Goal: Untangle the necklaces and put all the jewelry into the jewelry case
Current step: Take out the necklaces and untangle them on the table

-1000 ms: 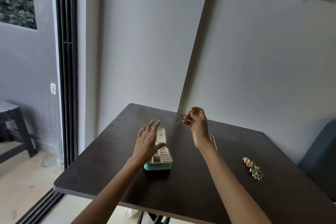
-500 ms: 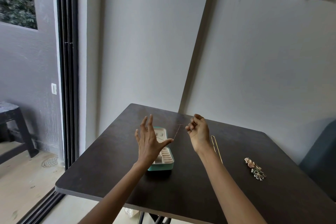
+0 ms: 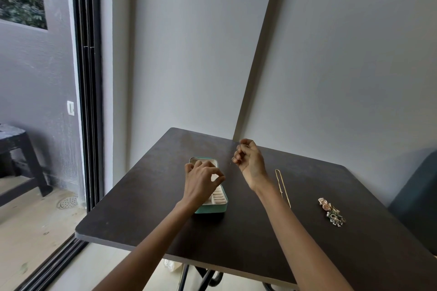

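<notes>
The right hand (image 3: 248, 160) is pinching a thin necklace chain (image 3: 230, 165) dangling toward the open jewelry case (image 3: 210, 208) near the table's (image 3: 142, 208) left edge; the left hand (image 3: 201, 182), curled and seemingly empty, is hovering over the case.

Two bare forearms, left hand (image 3: 201, 179) and right hand (image 3: 249, 160) seemingly without rings, sleeves or bracelets.

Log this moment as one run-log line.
left hand: over open case | right hand: pinching thin chain | on table: gold necklace, jewelry pile
</notes>
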{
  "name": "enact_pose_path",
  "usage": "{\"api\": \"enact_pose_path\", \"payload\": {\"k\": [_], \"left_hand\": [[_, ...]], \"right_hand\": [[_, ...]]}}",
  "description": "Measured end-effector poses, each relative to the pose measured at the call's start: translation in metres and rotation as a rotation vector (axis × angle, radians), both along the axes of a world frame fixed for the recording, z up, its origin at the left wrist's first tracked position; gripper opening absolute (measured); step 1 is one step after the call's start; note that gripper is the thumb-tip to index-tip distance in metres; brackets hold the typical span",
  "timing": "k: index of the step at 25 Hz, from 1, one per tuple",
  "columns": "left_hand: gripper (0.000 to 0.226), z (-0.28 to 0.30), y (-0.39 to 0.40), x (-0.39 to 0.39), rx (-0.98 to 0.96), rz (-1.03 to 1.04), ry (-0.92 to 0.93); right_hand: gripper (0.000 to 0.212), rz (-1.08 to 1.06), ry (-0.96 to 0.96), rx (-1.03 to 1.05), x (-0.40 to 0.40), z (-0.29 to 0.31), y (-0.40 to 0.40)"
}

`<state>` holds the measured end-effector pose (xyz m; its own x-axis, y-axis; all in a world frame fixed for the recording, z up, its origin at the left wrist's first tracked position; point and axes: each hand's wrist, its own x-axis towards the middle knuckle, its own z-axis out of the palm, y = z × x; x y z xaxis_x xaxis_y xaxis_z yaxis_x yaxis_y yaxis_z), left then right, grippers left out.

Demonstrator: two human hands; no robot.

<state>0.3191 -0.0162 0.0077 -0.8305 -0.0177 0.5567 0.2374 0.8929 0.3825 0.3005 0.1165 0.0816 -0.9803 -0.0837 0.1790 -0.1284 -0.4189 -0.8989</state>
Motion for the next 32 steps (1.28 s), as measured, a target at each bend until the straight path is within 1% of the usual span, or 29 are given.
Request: {"api": "enact_pose_path", "payload": {"k": [1,2,3,5,6,7,9,12,17,20,22,25,27,29,32], "left_hand": [[0.015,0.003,0.002,0.000,0.089,-0.077,-0.016],[0.009,0.005,0.004,0.000,0.233,-0.176,-0.047],[0.005,0.008,0.005,-0.001,0.421,-0.297,-0.098],[0.013,0.012,0.005,0.000,0.761,-0.486,-0.209],[0.015,0.015,0.004,0.001,0.859,-0.531,-0.242],[0.015,0.017,0.003,0.001,0.917,-0.560,-0.257],[0.016,0.021,0.001,0.003,0.957,-0.589,-0.253],[0.018,0.022,-0.002,0.003,0.946,-0.573,-0.221],[0.002,0.020,-0.006,-0.001,0.899,-0.536,-0.179],[0.008,0.022,-0.010,-0.002,0.877,-0.485,-0.129],[0.012,0.027,-0.013,-0.002,0.911,-0.468,-0.103],[0.013,0.039,-0.017,-0.003,0.952,-0.482,-0.077],[0.012,0.044,-0.018,-0.001,0.912,-0.483,-0.073],[0.010,0.043,-0.017,-0.001,0.882,-0.480,-0.068],[0.014,0.038,-0.017,-0.003,0.899,-0.461,-0.052]], "right_hand": [[0.022,0.009,0.004,0.012,0.000,0.000,-0.001],[0.022,0.017,0.007,0.020,0.001,0.000,-0.001],[0.022,0.022,0.009,0.027,0.001,0.000,-0.002],[0.022,0.024,0.016,0.045,0.001,0.000,-0.002],[0.022,0.024,0.021,0.054,0.001,0.000,-0.002],[0.022,0.023,0.023,0.063,0.001,-0.001,-0.002],[0.022,0.026,0.028,0.078,0.002,-0.001,-0.001],[0.022,0.028,0.034,0.083,0.002,-0.002,-0.002],[0.020,0.016,0.040,0.140,0.002,-0.007,-0.004],[0.019,-0.030,0.037,0.230,0.001,-0.013,-0.002],[0.015,-0.048,0.038,0.291,0.002,-0.016,0.000],[0.008,-0.021,0.049,0.316,0.004,-0.018,0.000],[0.005,-0.007,0.042,0.320,0.004,-0.018,-0.003],[0.006,0.027,0.032,0.328,0.005,-0.023,-0.010],[0.012,0.118,0.015,0.397,0.009,-0.035,-0.023]]}}
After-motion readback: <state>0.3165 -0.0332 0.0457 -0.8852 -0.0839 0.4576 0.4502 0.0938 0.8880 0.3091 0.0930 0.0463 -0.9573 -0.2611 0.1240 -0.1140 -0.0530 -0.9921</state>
